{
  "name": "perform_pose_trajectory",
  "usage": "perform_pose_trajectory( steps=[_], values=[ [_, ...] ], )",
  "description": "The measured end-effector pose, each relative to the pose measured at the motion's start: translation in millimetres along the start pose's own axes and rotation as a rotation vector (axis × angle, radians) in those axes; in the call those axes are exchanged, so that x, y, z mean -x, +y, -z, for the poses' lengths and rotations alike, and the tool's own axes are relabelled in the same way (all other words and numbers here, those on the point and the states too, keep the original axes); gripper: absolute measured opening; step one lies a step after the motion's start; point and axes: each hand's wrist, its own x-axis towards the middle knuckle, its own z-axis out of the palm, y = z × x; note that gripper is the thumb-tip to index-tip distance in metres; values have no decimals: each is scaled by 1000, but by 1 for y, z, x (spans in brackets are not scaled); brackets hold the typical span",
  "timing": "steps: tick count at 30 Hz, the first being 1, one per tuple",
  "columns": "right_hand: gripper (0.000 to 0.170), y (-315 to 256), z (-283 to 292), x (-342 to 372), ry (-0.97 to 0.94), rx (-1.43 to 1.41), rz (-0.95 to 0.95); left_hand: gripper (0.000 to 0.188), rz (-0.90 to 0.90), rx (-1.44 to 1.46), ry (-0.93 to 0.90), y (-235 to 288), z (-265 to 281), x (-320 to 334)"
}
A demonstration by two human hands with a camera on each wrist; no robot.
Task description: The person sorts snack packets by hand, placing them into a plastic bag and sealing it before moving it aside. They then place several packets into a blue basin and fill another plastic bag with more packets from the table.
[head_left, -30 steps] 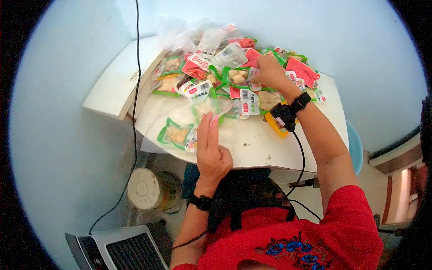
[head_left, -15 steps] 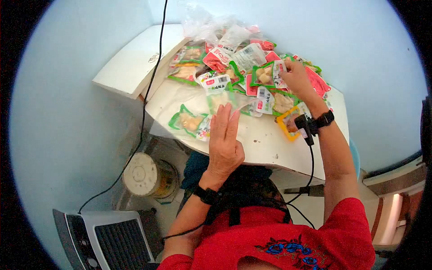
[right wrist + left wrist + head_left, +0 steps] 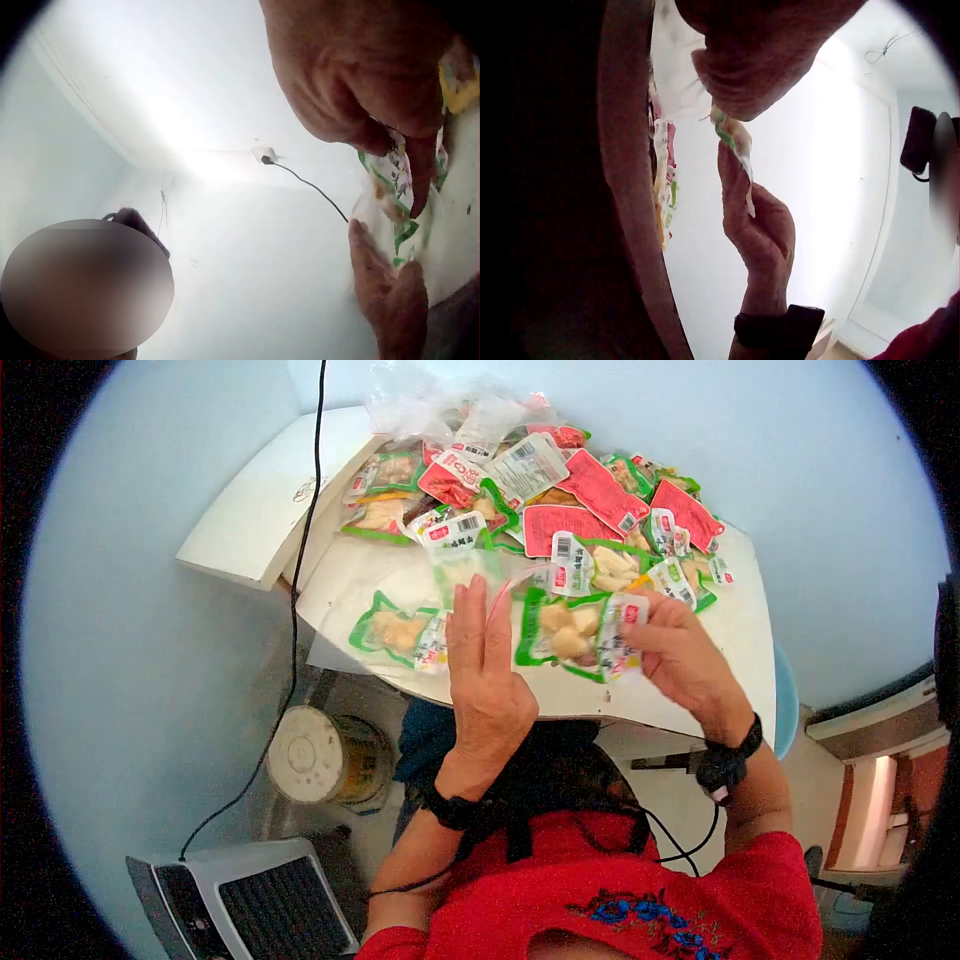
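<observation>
My right hand (image 3: 690,660) pinches the printed end of a green-edged clear packet (image 3: 570,632) with pale round pieces inside, held above the front of the table. To its left, my left hand (image 3: 488,695) has its fingers straight, at a clear plastic bag with a pinkish edge (image 3: 515,575). Inside or under the bag's film lie a packet with a white label (image 3: 455,532) and another green-edged packet (image 3: 395,632). The left wrist view shows the right hand (image 3: 757,232) with the packet (image 3: 735,139) close below the left hand (image 3: 757,60). In the right wrist view the packet partly hides behind fingers.
A heap of red, green and white packets (image 3: 590,490) covers the back of the white table (image 3: 740,610), with crumpled clear plastic (image 3: 410,405) behind. A black cable (image 3: 295,600) hangs at the left. A round-lidded bucket (image 3: 305,753) stands below.
My right hand has taken the green-edged packet from the heap and brought it forward and down beside the left hand. The left hand remains by the clear bag.
</observation>
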Motion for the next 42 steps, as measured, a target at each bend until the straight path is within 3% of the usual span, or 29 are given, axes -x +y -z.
perform_pose_trajectory(
  steps=[9, 15, 18, 21, 24, 28, 32, 34, 36, 39, 42],
  values=[
    [31, 44, -49, -45, -134, -291, -34, 71, -37, -41, 9, 2, 5, 4],
    [19, 67, -78, -76, -155, -341, -56, 68, -66, -28, 22, -2, 7, 8],
    [13, 72, -90, -87, -129, -381, 62, 67, -67, -17, 8, -1, 12, 9],
    [11, 87, -86, -106, -190, -219, 130, 67, -76, -30, 9, -4, 13, 11],
    [12, 103, -77, -118, -123, 286, 288, 67, -57, -21, 12, -5, 14, 13],
    [19, 149, -48, -137, -261, 420, 432, 67, -47, -31, 0, -5, 13, 16],
    [18, 147, -47, -146, -209, 795, 395, 67, -56, -48, 22, -8, 10, 17],
    [18, 128, -55, -137, -184, 1053, 579, 67, -53, -51, 29, -9, 11, 17],
    [18, 98, -61, -119, -147, 1262, 999, 67, -45, -49, 30, -8, 15, 16],
    [21, 50, -72, -82, -199, 772, -82, 67, -33, -25, 52, -6, 16, 16],
    [22, 5, -55, -61, -516, 807, -167, 68, -42, -37, 56, -9, 16, 19]
  ],
)
